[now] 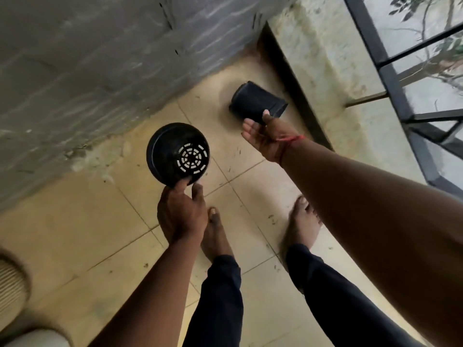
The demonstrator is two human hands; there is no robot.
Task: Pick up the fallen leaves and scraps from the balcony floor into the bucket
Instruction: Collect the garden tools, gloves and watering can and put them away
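Note:
My left hand [181,211] grips the rim of a round black plastic pot [178,152], held above the floor with its slotted bottom facing me. A second black pot [258,101] lies on its side on the tiled floor [87,221] near the raised ledge. My right hand [266,136] is stretched out just in front of that fallen pot, palm up and fingers apart, holding nothing; its thumb overlaps the pot's edge. Small dark scraps [234,156] dot the tiles. No bucket shows in this view.
A grey wall [87,58] runs along the left. A raised concrete ledge [325,71] with a black metal railing [390,78] borders the right. My bare feet [303,221] stand on the tiles. A pale ribbed object [12,284] sits at the lower left.

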